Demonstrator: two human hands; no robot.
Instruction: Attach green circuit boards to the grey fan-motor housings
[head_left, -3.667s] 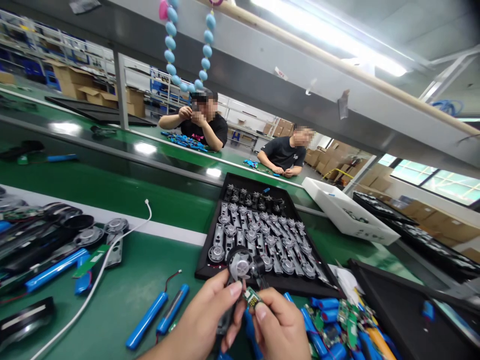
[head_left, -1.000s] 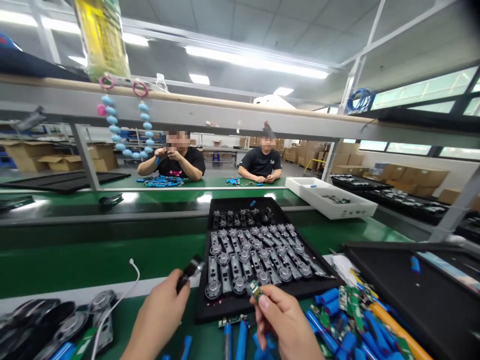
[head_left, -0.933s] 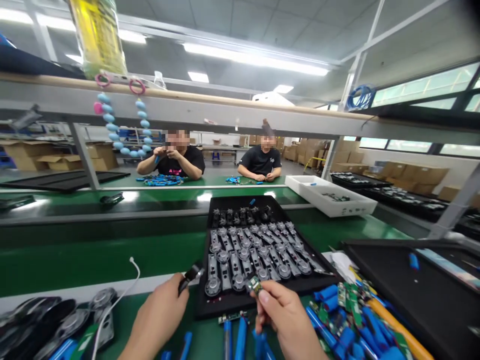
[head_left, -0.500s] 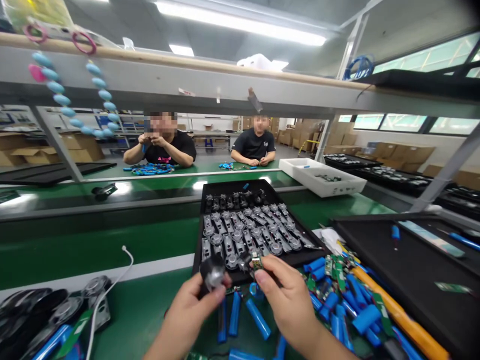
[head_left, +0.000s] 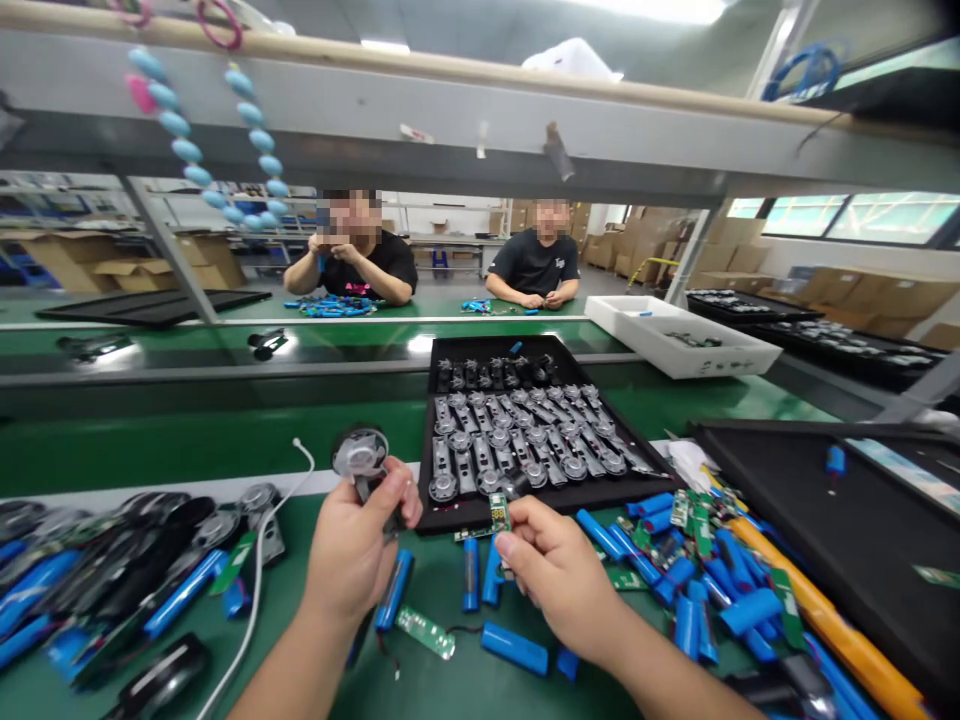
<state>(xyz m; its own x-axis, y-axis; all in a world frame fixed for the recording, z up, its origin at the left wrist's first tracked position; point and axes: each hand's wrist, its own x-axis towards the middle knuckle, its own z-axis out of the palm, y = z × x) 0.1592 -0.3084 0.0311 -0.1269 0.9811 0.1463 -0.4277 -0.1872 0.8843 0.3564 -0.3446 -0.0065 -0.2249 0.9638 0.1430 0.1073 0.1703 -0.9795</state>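
My left hand (head_left: 360,545) is closed around the lower end of a grey-and-black housing with a round ring-shaped head (head_left: 361,453), held upright above the bench. My right hand (head_left: 562,575) pinches a small green circuit board (head_left: 499,512) between thumb and fingers, just in front of a black tray (head_left: 442,518). Rows of similar grey housings (head_left: 487,450) fill most of that tray, with darker ones at its far end. Below and between my hands lie blue cylindrical batteries (head_left: 514,648) and a loose green board (head_left: 425,632).
Batteries and boards are heaped (head_left: 720,600) at right, beside an orange tube (head_left: 832,620) and another black tray (head_left: 795,480). More housings (head_left: 135,540) and a white cable (head_left: 259,560) lie left. A white bin (head_left: 712,360) stands behind. Two people sit opposite, under a shelf (head_left: 480,110).
My left hand has moved up and left with the housing, whose ring head now shows clearly. My right hand still pinches the circuit board. The camera view has shifted, moving the background rightward.
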